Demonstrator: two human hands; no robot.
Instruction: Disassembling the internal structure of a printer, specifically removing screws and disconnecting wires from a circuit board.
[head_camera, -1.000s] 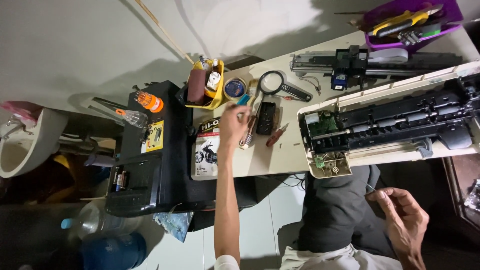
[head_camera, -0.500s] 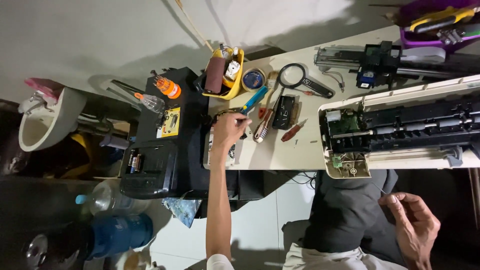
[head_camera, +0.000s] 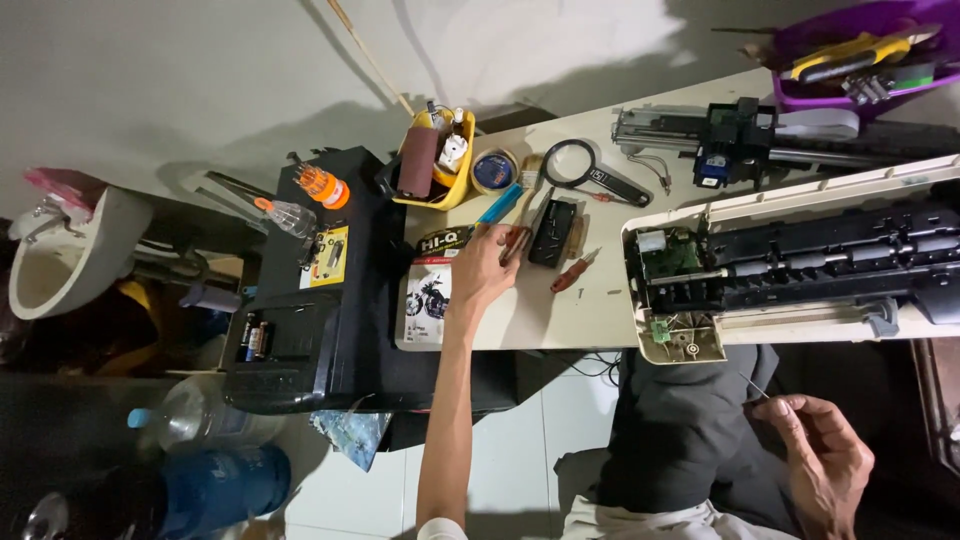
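White and flat, the long work table (head_camera: 560, 320) is the biggest thing, and every place below is told from it. On its right half lies an opened cream plastic printer with black insides (head_camera: 800, 270). Off its left edge stands a black boxy machine (head_camera: 300, 330), just beside it. Along its far edge sits a grey and black printer carriage bar (head_camera: 740, 135), and past its far right corner is a purple tray of tools (head_camera: 880, 20). At its far left corner stands a yellow plastic tub (head_camera: 445, 185) with a brown roller in it, and a black round magnifying glass (head_camera: 585, 170) lies near that.

Over the left part of the table the left hand (head_camera: 483, 272) reaches out, fingers bent down onto the red-handled pliers (head_camera: 517, 240); I cannot tell if it grips them. A small black box (head_camera: 552, 232) and a little red screwdriver (head_camera: 572, 272) lie just to the right of them.

Below the table's near edge, over the lap, the right hand (head_camera: 825, 465) pinches a thin metal pin (head_camera: 755, 386) between the fingertips.
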